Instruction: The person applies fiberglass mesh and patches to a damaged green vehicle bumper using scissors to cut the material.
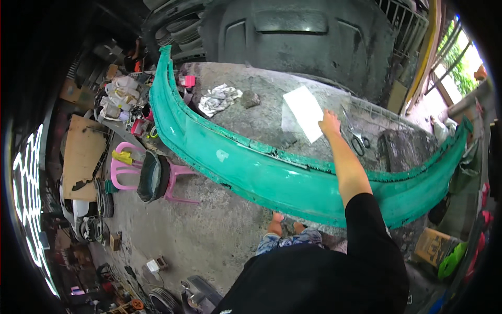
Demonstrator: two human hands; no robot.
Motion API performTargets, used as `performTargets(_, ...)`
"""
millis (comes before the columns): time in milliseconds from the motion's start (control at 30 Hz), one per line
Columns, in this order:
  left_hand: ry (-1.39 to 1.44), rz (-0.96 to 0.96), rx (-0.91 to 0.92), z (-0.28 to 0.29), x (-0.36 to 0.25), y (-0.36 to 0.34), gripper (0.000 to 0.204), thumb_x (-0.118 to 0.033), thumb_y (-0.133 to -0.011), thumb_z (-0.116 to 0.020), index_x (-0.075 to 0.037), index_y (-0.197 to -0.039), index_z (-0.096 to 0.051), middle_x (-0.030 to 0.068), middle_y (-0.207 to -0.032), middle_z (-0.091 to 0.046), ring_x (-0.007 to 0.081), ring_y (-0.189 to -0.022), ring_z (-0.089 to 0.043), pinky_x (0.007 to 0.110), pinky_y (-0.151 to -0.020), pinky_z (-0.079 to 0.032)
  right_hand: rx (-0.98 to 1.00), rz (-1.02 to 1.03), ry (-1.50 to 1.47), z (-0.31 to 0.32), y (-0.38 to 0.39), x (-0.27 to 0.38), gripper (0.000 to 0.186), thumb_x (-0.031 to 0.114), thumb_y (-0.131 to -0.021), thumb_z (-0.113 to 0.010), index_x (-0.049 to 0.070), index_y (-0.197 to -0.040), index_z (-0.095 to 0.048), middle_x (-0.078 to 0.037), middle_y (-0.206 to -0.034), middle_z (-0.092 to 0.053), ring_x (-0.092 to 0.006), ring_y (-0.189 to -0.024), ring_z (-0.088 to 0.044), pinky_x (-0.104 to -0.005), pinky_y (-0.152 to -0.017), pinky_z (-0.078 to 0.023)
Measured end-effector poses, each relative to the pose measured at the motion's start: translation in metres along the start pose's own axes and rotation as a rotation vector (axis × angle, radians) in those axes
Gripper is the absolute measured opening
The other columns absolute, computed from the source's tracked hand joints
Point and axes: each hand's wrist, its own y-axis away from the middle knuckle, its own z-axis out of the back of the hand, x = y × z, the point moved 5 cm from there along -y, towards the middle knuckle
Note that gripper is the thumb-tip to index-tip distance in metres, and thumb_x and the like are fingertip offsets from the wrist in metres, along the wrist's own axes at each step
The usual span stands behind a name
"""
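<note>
My right hand (329, 123) reaches over the long green car bumper (246, 162) with its fingers at the right edge of a white sheet of paper (303, 112), gripping it. A paler, translucent sheet (288, 121) shows partly beneath the white one. To the right of my hand, scissors (357, 140) with dark handles lie on the grey worktable (261, 78). The bumper curves across the near side of the table, in front of my body. My left hand is not in view.
A crumpled cloth (220, 99) and a dark lump (250, 99) lie on the table. Behind stands a dark car hood (303, 49). At left are a pink chair (180, 178), a dark basin (153, 177) and a cardboard panel (83, 157). A cardboard box (436, 246) sits at lower right.
</note>
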Motion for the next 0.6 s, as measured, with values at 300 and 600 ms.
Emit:
performTargets(300,0.046,-0.100,0.060,-0.049,-0.033,-0.012,0.018,-0.014,-0.083,-0.063,-0.001,-0.072,-0.062,0.0072,-0.062,-0.062,0.0137,-0.051,-0.055,0.029,-0.046,-0.041,-0.035,0.010,-0.147,0.013,-0.016,-0.054,0.032,0.025,-0.076,-0.059,0.005,-0.101,-0.063,-0.023,-0.105,-0.061,-0.0387,-0.103,-0.057,-0.0452,-0.086,-0.046)
performTargets(600,0.150,-0.098,0.061,-0.048,-0.063,-0.087,0.021,-0.022,-0.086,-0.062,-0.004,-0.075,-0.061,0.0070,-0.063,-0.063,0.0140,-0.053,-0.058,0.027,-0.046,-0.041,0.063,0.029,0.114,0.094,0.022,-0.137,0.026,0.022,-0.081,-0.052,0.001,-0.090,-0.065,-0.026,-0.091,-0.063,-0.0416,-0.089,-0.062,-0.0494,-0.077,-0.049)
